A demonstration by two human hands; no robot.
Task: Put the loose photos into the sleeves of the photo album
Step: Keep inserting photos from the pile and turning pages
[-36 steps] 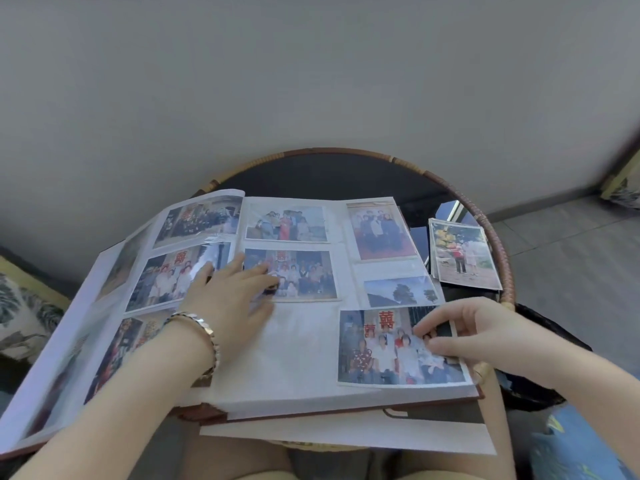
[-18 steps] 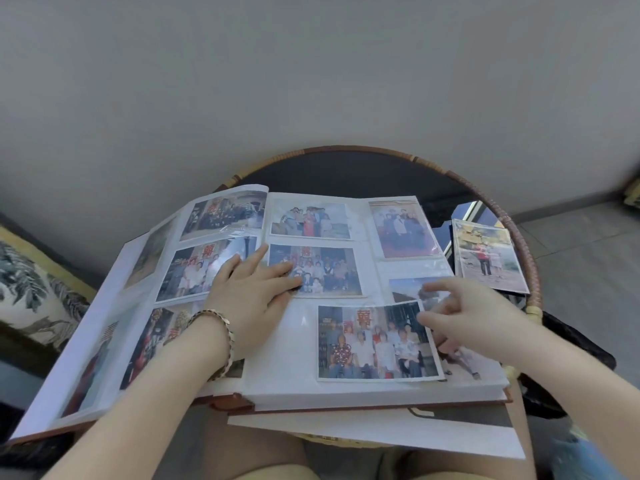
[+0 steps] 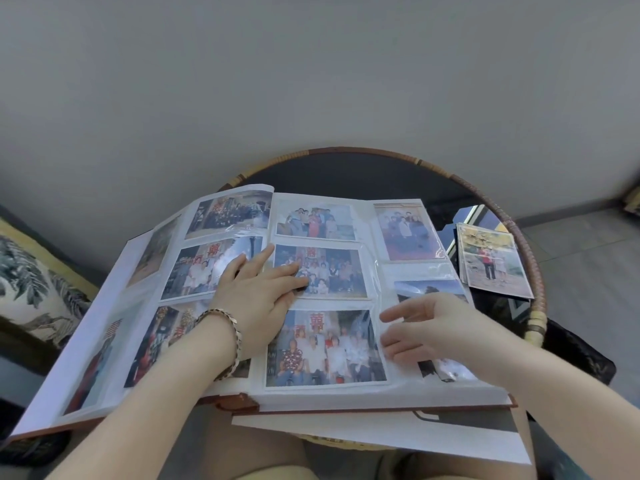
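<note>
The photo album (image 3: 377,393) lies open on a round table, its clear sleeves holding several group photos. A group photo with red characters (image 3: 325,348) sits in the bottom-left sleeve of the right page. My left hand (image 3: 259,292), with a bracelet at the wrist, lies flat with straight fingers across the album's middle, fingertips on the centre photo (image 3: 332,271). My right hand (image 3: 426,327) rests open on the right page, fingers pointing left beside the group photo, covering part of a sleeve. A small stack of loose photos (image 3: 491,261) lies on the table right of the album.
The round table has a woven rim (image 3: 533,289) and a dark glass top (image 3: 346,174). A white sheet (image 3: 381,434) sticks out under the album's near edge. A patterned cushion (image 3: 31,289) is at the left. A grey wall stands behind; floor tiles show at right.
The group photo moved left into the bottom sleeve of the right page. My right hand let go of it and now lies open beside it. My left hand stayed on the album.
</note>
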